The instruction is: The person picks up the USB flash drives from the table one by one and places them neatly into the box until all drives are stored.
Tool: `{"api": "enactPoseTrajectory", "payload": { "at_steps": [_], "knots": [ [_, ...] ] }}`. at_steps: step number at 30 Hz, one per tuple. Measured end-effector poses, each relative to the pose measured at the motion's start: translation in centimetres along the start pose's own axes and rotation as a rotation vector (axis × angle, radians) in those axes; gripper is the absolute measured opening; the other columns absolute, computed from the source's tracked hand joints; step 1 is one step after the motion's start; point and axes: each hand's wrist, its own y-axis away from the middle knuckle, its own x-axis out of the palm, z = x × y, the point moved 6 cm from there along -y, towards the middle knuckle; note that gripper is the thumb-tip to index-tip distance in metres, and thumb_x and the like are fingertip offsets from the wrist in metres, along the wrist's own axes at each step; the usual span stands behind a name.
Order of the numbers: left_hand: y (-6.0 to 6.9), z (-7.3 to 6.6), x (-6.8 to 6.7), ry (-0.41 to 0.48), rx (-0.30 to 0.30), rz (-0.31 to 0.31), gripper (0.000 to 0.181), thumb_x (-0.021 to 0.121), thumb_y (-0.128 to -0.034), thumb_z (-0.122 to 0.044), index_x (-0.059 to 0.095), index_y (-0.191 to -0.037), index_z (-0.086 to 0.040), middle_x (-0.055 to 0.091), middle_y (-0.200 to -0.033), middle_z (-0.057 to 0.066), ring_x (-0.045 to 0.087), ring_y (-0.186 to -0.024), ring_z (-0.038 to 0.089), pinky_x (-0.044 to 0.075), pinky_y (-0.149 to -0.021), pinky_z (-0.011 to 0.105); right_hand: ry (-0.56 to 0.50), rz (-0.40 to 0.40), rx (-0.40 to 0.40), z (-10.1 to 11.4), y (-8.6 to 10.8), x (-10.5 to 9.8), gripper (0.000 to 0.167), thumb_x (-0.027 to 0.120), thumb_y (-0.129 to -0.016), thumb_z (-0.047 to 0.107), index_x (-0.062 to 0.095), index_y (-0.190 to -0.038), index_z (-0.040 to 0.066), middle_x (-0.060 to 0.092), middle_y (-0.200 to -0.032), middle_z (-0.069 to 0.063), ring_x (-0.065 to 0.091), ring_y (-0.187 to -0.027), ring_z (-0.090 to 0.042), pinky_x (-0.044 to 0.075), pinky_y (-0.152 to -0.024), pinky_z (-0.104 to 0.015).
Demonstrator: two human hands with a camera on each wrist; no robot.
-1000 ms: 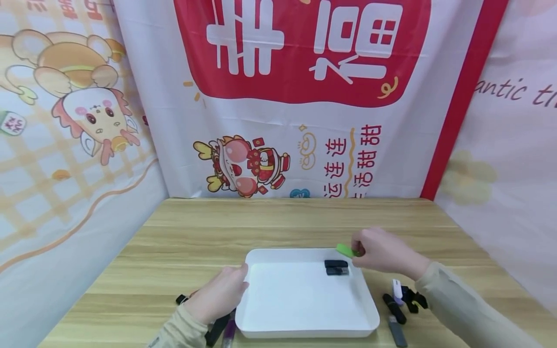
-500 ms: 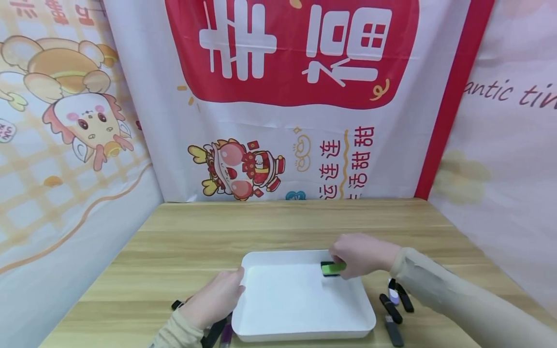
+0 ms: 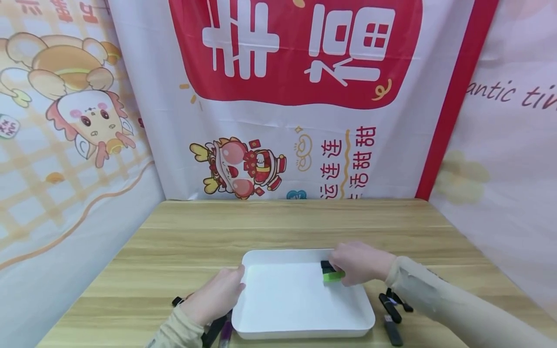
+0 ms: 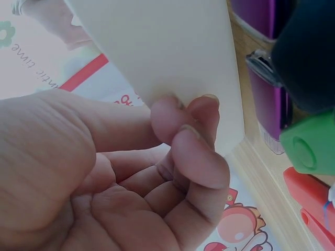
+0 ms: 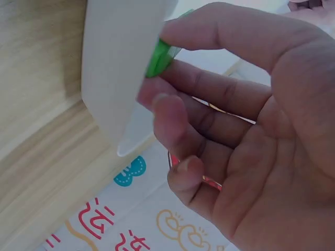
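Note:
My right hand (image 3: 359, 263) pinches a green USB flash drive (image 3: 333, 277) between thumb and fingers, low inside the right part of a white tray (image 3: 300, 333). In the right wrist view the green drive (image 5: 158, 60) shows partly behind the tray's wall (image 5: 120, 63). Beside it in the tray lies a black flash drive (image 3: 326, 265), partly hidden by the fingers. My left hand (image 3: 217, 295) holds the tray's left side, its fingers curled at the outer wall (image 4: 172, 47). How firmly it grips cannot be told.
Right of the tray lie a black stick (image 3: 390, 308) and a grey flash drive (image 3: 392, 330), with more small items partly under the right sleeve. Left of it are purple drives (image 4: 267, 99), a green item (image 4: 311, 144) and a red item (image 4: 309, 201). Printed cloth hangs behind the table (image 3: 278, 217).
My right hand has moved from above the tray's far right corner down into the tray with the green flash drive, now beside the black one. The left hand has stayed at the tray's left side.

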Motion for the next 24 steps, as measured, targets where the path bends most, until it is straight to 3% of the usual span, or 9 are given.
{"api": "enactPoseTrajectory", "payload": {
  "at_steps": [6,13,24],
  "knots": [
    [-0.1,0.0,-0.1,0.007,-0.021,0.008,0.030,0.064,-0.0886,0.004,0.055,-0.111,0.021,0.063,-0.080,0.015,0.059,-0.067,0.015,0.054,-0.058,0.029,0.084,-0.023,0.009,0.2,-0.3,0.7,0.027,0.080,-0.070,0.008,0.055,-0.066,0.017,0.044,-0.060,0.009,0.036,-0.052,-0.008,0.032,-0.048,-0.025],
    [0.0,0.0,-0.1,0.017,-0.018,0.011,0.029,0.064,-0.0880,0.006,0.054,-0.111,0.021,0.062,-0.078,0.017,0.058,-0.066,0.016,0.054,-0.058,0.030,0.116,-0.008,0.085,0.0,-0.4,1.0,0.025,0.081,-0.069,0.009,0.057,-0.069,0.017,0.047,-0.062,0.008,0.042,-0.054,-0.010,0.039,-0.050,-0.026],
    [-0.2,0.1,-0.1,0.035,-0.024,0.013,0.016,0.064,-0.0875,0.007,0.057,-0.100,0.014,0.057,-0.071,0.007,0.056,-0.062,0.014,0.050,-0.053,0.027,0.172,-0.012,0.092,-0.1,-0.7,1.7,0.018,0.082,-0.071,0.013,0.066,-0.076,0.014,0.052,-0.067,0.006,0.046,-0.056,-0.013,0.041,-0.050,-0.027]
  ]
}}
